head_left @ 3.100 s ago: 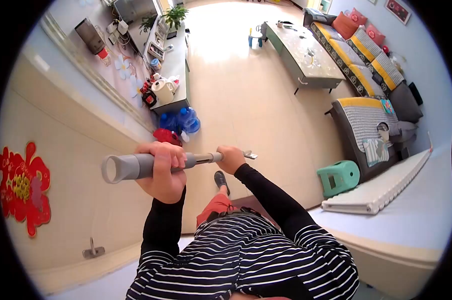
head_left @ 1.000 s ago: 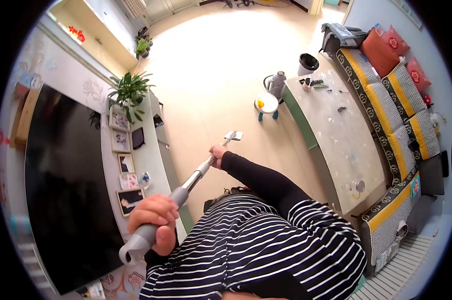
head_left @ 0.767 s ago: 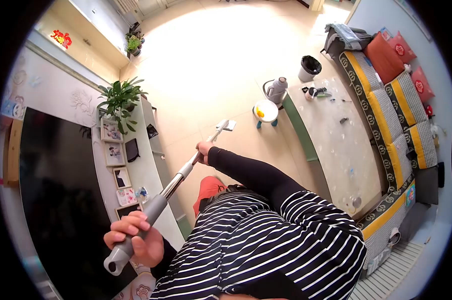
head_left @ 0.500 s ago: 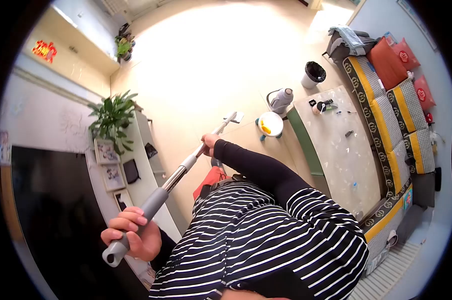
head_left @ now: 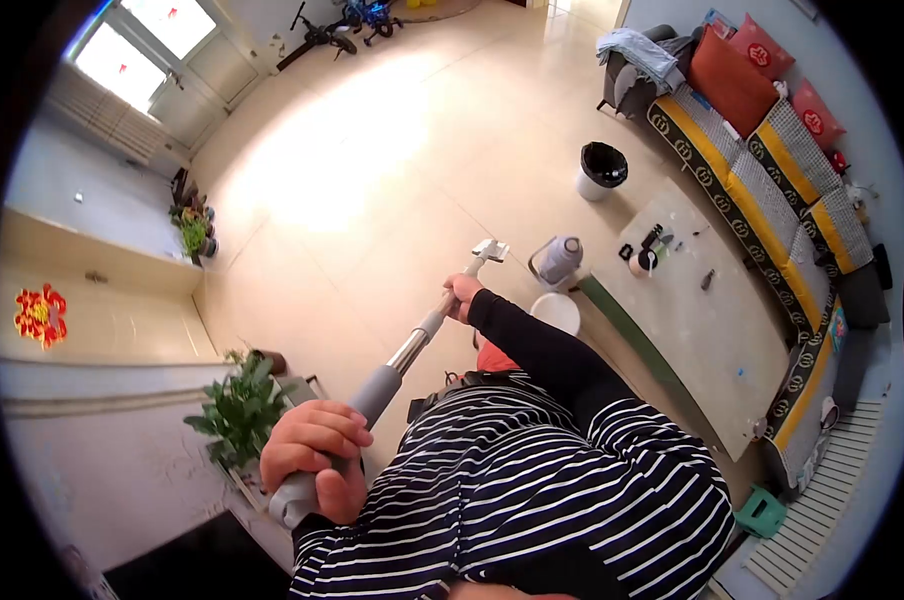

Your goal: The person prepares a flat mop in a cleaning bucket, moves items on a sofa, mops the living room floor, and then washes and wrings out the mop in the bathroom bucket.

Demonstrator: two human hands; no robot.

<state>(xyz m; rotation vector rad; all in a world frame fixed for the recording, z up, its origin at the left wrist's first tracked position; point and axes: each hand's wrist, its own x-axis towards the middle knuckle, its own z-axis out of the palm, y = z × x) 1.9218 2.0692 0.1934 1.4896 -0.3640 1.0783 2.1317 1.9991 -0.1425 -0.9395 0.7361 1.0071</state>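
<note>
A long grey and silver pole (head_left: 409, 350) runs diagonally from the lower left up to the middle of the view. My left hand (head_left: 317, 455) is wrapped round its thick grey handle near the lower end. Farther along, my right hand (head_left: 462, 296) grips the thinner part, its arm in a black sleeve. Just past my right hand shows the pale end piece (head_left: 490, 250), over the tiled floor; whether it touches the floor I cannot tell.
To the right stand a white round stool (head_left: 556, 314), a grey thermos (head_left: 561, 259), a lined bin (head_left: 601, 170), a long table (head_left: 707, 335) and a sofa (head_left: 762, 225). A leafy plant (head_left: 242, 410) and a dark screen (head_left: 197, 565) are at lower left. Bikes (head_left: 327, 32) stand far back.
The view has turned left and moved along the room, bringing the door and bikes into sight. Both hands have kept hold of the pole, and the left now wraps more tightly round its handle.
</note>
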